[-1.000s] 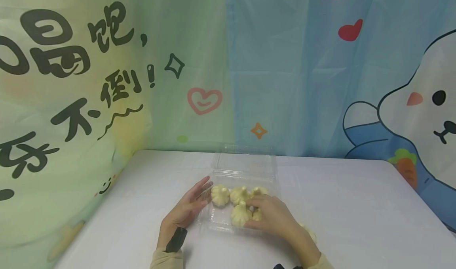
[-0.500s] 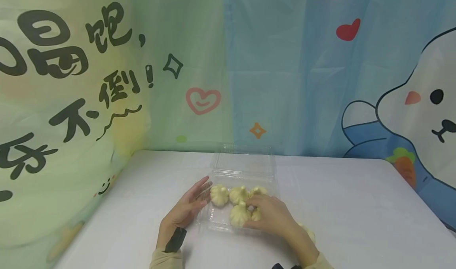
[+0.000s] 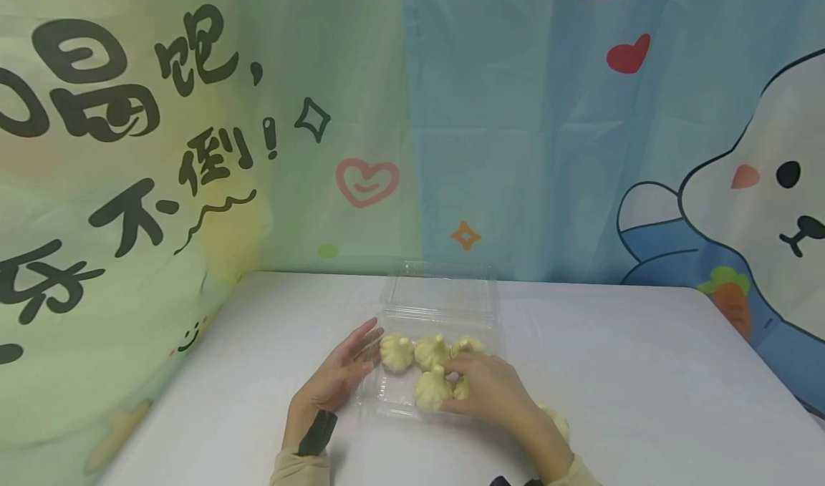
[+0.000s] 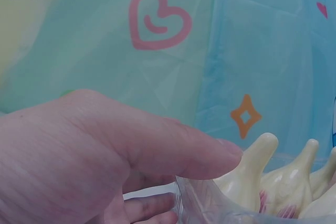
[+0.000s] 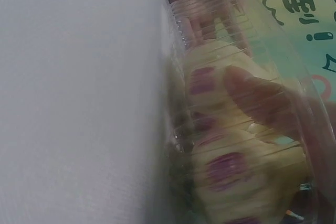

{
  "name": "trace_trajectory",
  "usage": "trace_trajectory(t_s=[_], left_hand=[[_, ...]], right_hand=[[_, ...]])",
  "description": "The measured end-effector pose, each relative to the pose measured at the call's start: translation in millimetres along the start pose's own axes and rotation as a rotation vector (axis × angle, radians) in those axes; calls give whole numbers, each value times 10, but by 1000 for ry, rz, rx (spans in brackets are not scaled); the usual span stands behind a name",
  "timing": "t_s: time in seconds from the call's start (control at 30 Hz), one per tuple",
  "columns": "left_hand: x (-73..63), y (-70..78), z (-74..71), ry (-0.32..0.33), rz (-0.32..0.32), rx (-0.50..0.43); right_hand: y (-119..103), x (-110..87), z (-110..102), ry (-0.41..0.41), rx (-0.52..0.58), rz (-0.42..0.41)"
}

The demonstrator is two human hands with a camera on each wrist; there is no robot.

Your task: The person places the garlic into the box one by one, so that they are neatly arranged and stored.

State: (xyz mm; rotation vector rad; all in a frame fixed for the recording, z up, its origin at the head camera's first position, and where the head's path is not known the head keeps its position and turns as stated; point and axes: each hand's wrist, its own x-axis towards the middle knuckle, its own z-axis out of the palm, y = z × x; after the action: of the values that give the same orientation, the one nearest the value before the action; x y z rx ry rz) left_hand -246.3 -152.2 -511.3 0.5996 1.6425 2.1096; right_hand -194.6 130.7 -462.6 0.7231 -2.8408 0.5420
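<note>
A clear plastic clamshell box (image 3: 402,409) lies open before me, with several garlic bulbs (image 3: 396,353) inside. My left hand (image 3: 335,377) is at its left side, fingers extended along the outer wall. In the left wrist view the left thumb (image 4: 184,153) reaches over the rim, its tip beside a bulb's stem (image 4: 262,150). My right hand (image 3: 493,389) reaches into the front right of the box and grips a bulb (image 3: 461,387), which it partly hides. The right thumb (image 5: 262,95) shows through the ribbed wall, its tip against a neighbouring purple-streaked bulb (image 5: 202,80).
The box's raised lid (image 3: 445,293) stands at the back, near the table's far edge. Another garlic bulb (image 3: 558,423) is on the white table (image 3: 644,386), partly behind my right forearm. A printed curtain (image 3: 490,128) hangs behind the table.
The head view has shifted very slightly. Both hands, the box and the garlic bulbs keep nearly the same places.
</note>
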Motion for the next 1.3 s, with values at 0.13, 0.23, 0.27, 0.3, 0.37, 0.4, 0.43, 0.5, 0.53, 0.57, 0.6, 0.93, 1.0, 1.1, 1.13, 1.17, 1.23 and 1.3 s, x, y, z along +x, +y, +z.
trace_trajectory(t_s=[0.13,0.23,0.27,0.3,0.37,0.4,0.43,0.5,0.53,0.57,0.6,0.93,1.0,1.1,1.13,1.17,1.23,1.3], left_hand=[[-1,2,-4,-3,4,9],[0,3,-8,-7,5,11],[0,3,-9,-8,5,12],[-1,4,-8,-8,4,11],[-1,5,-7,-6,2,11],[-1,8,-5,-4,0,12],[0,9,-4,-3,-2,13],[5,9,-5,2,-6,18],[7,8,-6,3,-8,21],[10,7,-7,5,-9,24],[10,9,-5,7,-11,25],[13,-1,-7,8,-13,20],[15,-4,-9,4,-11,22],[15,-4,-9,0,-8,22],[15,-3,-8,0,-7,21],[14,-3,-9,0,-7,21],[12,-5,-12,1,-6,20],[10,-10,-16,0,-3,18]], right_hand=[[-11,3,-11,-14,4,5],[-20,-1,-26,-19,-10,0],[-22,-2,-30,-20,-13,-1],[-25,-3,-33,-21,-16,-2],[-26,-3,-37,-22,-19,-5],[-27,-2,-39,-23,-20,-5],[-29,-1,-43,-24,-19,-4],[-26,1,-43,-29,-17,-4],[-24,1,-43,-33,-15,-3],[-22,1,-43,-35,-12,-2],[-20,0,-44,-38,-8,-2],[24,1,-34,-23,59,-13],[32,-3,-35,-22,85,-16],[33,-9,-60,-18,131,-12],[30,-10,-73,-18,147,-5],[28,-12,-87,-13,158,2],[24,-15,-131,-6,192,20],[25,-24,-191,-10,226,56]])
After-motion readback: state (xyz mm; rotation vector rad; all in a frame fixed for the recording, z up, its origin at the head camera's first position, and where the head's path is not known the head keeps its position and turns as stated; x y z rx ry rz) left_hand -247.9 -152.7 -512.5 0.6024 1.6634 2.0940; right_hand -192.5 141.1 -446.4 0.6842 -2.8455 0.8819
